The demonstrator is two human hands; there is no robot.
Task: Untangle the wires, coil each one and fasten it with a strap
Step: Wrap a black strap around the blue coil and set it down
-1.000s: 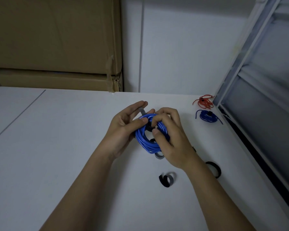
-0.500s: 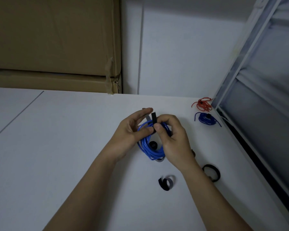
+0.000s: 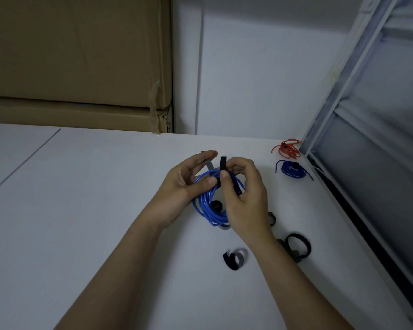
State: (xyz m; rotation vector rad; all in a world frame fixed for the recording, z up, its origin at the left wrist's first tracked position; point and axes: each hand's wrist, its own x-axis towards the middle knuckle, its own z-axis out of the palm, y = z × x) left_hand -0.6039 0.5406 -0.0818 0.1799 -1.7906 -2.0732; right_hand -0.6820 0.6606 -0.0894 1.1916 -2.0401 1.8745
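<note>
A: What is the blue wire coil [image 3: 209,201] like?
B: Thin, smooth, glossy insulation, wound in several loose round loops. A flat, matte black strap [image 3: 223,166] with a fuzzy hook-and-loop look runs across its upper part, one end standing upright, a grey face showing behind it.

A: And the hands?
B: The left hand [image 3: 186,184] grasps the coil's upper left side, thumb pressed on the loops, fingers stretched behind. The right hand [image 3: 244,196] pinches the strap between thumb and curled fingers at the coil's top.

A: Anything different from a second ago?
B: Yes. The strap lay flat under the right fingers then; half a second ago its end had come up, and now it stands taller and clearer. The coil has shifted slightly up the white table [image 3: 81,210].

A: Where does the coil sit relative to the hands?
B: Between them, above the table, its lower loops hanging below both palms.

A: What else lies around?
B: A strapped dark blue wire bundle [image 3: 292,169] and a red wire bundle [image 3: 287,148] at the far right edge, well apart. Curled black spare straps [image 3: 234,258] lie near the right forearm, one a closed strap ring [image 3: 298,244]. Brown cardboard boxes [image 3: 76,63] stand behind.
</note>
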